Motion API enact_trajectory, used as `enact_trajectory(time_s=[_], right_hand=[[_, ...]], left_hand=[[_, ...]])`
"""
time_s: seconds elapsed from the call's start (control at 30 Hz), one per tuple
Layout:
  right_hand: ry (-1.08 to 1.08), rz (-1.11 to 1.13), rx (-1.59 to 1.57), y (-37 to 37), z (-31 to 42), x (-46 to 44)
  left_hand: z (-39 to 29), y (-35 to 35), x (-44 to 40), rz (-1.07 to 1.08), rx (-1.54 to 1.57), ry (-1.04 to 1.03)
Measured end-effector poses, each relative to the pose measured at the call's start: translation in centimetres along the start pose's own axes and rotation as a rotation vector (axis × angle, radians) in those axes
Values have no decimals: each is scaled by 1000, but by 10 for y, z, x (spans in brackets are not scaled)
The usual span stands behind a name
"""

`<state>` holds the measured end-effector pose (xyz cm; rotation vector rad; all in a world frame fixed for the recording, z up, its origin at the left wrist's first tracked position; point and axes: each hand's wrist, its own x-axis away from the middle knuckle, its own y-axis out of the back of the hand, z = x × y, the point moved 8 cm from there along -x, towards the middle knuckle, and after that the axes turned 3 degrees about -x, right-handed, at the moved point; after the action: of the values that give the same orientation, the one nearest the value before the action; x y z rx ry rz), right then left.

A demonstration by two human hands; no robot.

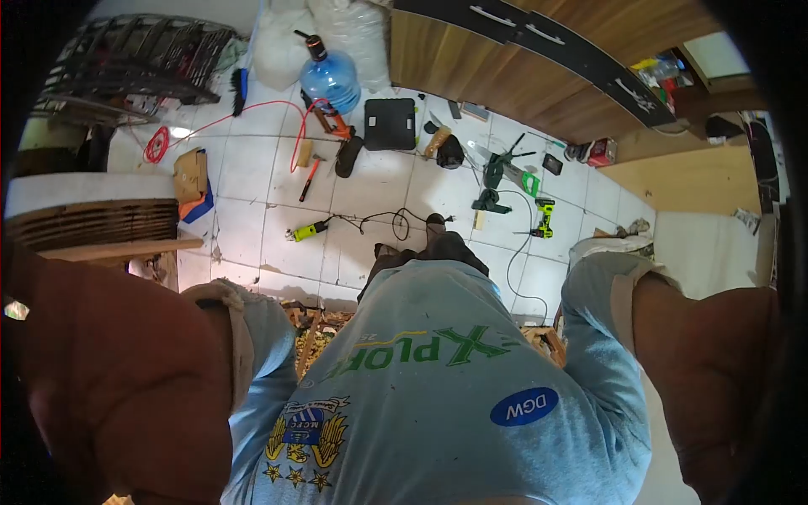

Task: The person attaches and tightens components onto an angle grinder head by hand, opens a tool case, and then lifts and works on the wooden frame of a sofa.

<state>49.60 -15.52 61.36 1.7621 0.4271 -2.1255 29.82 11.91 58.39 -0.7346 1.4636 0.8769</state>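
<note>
Neither of my hands shows. My bare left arm fills the lower left of the view and my bare right arm the lower right, both bent upward out of the short sleeves of a light blue shirt. The arms run out of view close to the camera, so anything the hands hold or touch is hidden. On the tiled floor in front of my feet lie a green angle grinder with a black cord, an orange hammer and a green drill.
A black case and a blue water bottle stand farther off. A green-handled saw lies on the right. At the left are a cardboard box and coiled red cord. Wooden drawers line the back right.
</note>
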Motion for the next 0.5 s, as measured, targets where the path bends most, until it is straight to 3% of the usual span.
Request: enact_trajectory(time_s=[0.2,0.5], right_hand=[[6,-22,21,30,3,-2],[-2,-31,-10,16,-2,12]], left_hand=[[-6,-32,-5,28,17,-6],[-20,-22,-7,22,-13,-24]])
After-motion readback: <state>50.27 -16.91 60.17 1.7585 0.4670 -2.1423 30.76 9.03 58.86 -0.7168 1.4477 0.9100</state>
